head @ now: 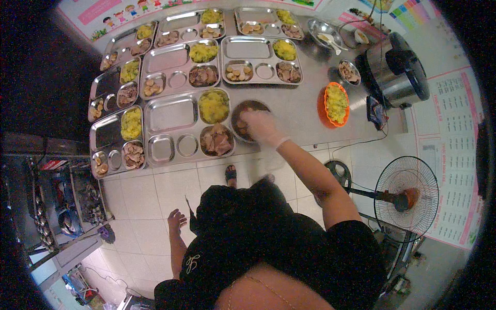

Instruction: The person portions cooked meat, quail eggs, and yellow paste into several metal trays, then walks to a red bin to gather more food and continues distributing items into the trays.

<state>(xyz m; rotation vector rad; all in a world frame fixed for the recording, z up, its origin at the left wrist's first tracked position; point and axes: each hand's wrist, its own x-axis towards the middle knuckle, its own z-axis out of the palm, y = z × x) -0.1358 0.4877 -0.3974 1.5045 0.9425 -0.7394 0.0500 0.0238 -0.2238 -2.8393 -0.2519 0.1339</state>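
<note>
My right hand [260,123], in a clear plastic glove and blurred, reaches into a round metal bowl [237,133] near the table's front edge. Brown pieces show under the fingers, but whether they grip any is hidden. Just left of the bowl lies a steel compartment tray [170,112]. It holds yellow-green mashed food [214,106] and sliced meat [217,140]; its large section, small square section and round section are bare. Low at my side hangs my left hand [177,220], fingers apart, holding nothing.
Several more filled steel trays [248,48] cover the table's left and back. Toward the right stand an orange bowl [337,104], a small meat bowl [349,72], a metal bowl with utensils [324,33] and an electric cooker [395,73]. A fan [406,199] stands right of me.
</note>
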